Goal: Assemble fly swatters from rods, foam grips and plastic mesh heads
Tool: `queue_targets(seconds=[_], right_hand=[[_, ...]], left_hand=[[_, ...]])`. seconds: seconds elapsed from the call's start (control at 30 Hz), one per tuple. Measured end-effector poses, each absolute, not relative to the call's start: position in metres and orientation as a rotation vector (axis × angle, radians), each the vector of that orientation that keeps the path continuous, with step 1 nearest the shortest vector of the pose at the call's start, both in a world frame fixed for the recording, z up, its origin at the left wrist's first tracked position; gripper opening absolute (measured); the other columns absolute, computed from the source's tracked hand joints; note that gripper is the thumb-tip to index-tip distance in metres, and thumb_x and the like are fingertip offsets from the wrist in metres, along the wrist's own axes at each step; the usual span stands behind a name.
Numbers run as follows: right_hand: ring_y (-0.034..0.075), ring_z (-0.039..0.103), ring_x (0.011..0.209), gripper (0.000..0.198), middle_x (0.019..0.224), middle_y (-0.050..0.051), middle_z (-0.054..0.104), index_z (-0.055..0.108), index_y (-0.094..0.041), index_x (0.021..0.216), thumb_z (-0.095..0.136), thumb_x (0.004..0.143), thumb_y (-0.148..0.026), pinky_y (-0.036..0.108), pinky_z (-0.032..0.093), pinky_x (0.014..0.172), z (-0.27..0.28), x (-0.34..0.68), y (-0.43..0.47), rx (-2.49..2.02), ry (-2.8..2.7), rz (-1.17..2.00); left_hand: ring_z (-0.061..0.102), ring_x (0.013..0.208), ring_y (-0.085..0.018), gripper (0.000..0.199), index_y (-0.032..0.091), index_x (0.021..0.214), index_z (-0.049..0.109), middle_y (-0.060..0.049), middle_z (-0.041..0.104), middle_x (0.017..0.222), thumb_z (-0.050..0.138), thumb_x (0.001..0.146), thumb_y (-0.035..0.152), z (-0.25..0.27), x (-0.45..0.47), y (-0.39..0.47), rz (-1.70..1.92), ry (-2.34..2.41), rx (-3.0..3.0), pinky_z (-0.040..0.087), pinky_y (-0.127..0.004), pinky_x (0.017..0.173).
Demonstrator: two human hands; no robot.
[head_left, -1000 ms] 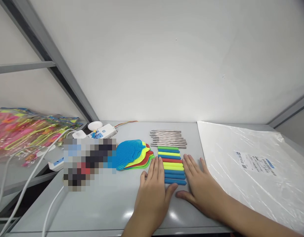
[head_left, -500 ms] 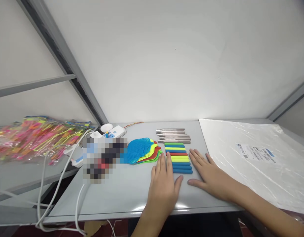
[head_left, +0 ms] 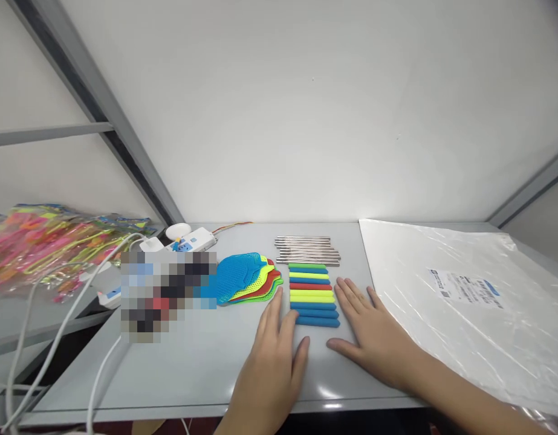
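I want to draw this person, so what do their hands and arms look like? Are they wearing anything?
Both the left hand and the right hand are bare: no gloves, and I see no rings, watch or bracelet. No sleeve shows on the right forearm. The left forearm is mostly cut off.

Head-worn camera, above near side of smooth grey shelf top [head_left: 183, 368], facing forward and down, flat white back panel [head_left: 283, 109] filling upper half, bare left hand [head_left: 272, 356], bare right hand [head_left: 372, 332] close below.
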State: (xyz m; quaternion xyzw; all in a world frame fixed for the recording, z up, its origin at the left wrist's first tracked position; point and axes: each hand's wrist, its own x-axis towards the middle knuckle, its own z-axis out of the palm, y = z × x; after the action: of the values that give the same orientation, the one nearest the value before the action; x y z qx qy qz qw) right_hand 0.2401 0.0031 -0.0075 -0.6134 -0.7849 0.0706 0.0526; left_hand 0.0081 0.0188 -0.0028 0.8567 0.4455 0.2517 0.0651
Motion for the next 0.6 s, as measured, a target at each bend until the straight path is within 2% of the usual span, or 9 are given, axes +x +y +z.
queue_targets(seconds=[0.2, 0.3, 0.37, 0.43, 0.47, 0.53, 0.6], right_hand=[[0.03, -0.001, 0.147, 0.092, 0.16, 0.006, 0.001, 0.0, -0.02, 0.154, 0.039, 0.086, -0.07, 0.057, 0.005, 0.117, 0.013, 0.244, 0.006, -1.879, -2.425, 0.464], [0.032, 0.006, 0.147, 0.099, 0.16, 0.007, 0.003, 0.008, -0.019, 0.154, 0.047, 0.081, -0.073, 0.052, 0.011, 0.118, 0.041, 0.262, 0.016, -1.786, -2.486, 0.759], [0.033, 0.026, 0.143, 0.088, 0.159, 0.008, 0.021, 0.028, -0.022, 0.152, 0.051, 0.081, -0.07, 0.046, 0.024, 0.115, 0.063, 0.275, 0.031, -1.741, -2.445, 0.917], [0.028, 0.051, 0.127, 0.063, 0.144, 0.006, 0.05, 0.049, -0.026, 0.141, 0.044, 0.09, -0.062, 0.04, 0.041, 0.104, 0.082, 0.28, 0.055, -1.687, -2.344, 0.951], [0.026, 0.059, 0.116, 0.055, 0.135, 0.005, 0.059, 0.055, -0.026, 0.135, 0.04, 0.093, -0.058, 0.037, 0.046, 0.096, 0.088, 0.279, 0.07, -1.651, -2.318, 0.911], [0.022, 0.066, 0.096, 0.045, 0.114, 0.005, 0.071, 0.067, -0.024, 0.115, 0.036, 0.096, -0.051, 0.032, 0.051, 0.081, 0.092, 0.271, 0.106, -1.662, -2.278, 0.682], [0.022, 0.065, 0.093, 0.039, 0.109, 0.007, 0.071, 0.068, -0.022, 0.109, 0.038, 0.097, -0.044, 0.032, 0.049, 0.078, 0.085, 0.258, 0.145, -1.697, -2.242, 0.549]], left_hand=[[0.021, 0.144, -0.032, 0.03, 0.02, 0.121, 0.054, -0.009, 0.021, 0.158, 0.048, 0.093, 0.029, 0.0, 0.01, 0.018, 0.701, 1.35, 2.631, 0.042, -0.05, 0.106], [0.022, 0.144, -0.031, 0.029, 0.02, 0.12, 0.055, -0.009, 0.023, 0.157, 0.048, 0.093, 0.028, 0.001, 0.006, 0.019, 0.726, 1.321, 2.655, 0.045, -0.049, 0.104], [0.024, 0.143, -0.031, 0.026, 0.02, 0.116, 0.057, -0.008, 0.028, 0.156, 0.049, 0.092, 0.027, 0.002, 0.005, 0.019, 0.737, 1.287, 2.668, 0.046, -0.048, 0.103], [0.026, 0.142, -0.031, 0.023, 0.02, 0.112, 0.058, -0.009, 0.033, 0.153, 0.05, 0.092, 0.027, 0.002, 0.003, 0.019, 0.755, 1.254, 2.675, 0.048, -0.048, 0.101], [0.027, 0.142, -0.031, 0.022, 0.02, 0.11, 0.058, -0.009, 0.034, 0.153, 0.05, 0.091, 0.027, 0.002, 0.003, 0.019, 0.77, 1.252, 2.669, 0.049, -0.047, 0.101], [0.028, 0.141, -0.032, 0.024, 0.018, 0.112, 0.058, -0.011, 0.035, 0.152, 0.05, 0.091, 0.027, 0.003, 0.003, 0.018, 0.8, 1.272, 2.65, 0.049, -0.048, 0.1], [0.028, 0.142, -0.032, 0.028, 0.017, 0.116, 0.056, -0.012, 0.035, 0.152, 0.049, 0.091, 0.027, 0.003, 0.002, 0.016, 0.791, 1.29, 2.638, 0.048, -0.048, 0.101]])
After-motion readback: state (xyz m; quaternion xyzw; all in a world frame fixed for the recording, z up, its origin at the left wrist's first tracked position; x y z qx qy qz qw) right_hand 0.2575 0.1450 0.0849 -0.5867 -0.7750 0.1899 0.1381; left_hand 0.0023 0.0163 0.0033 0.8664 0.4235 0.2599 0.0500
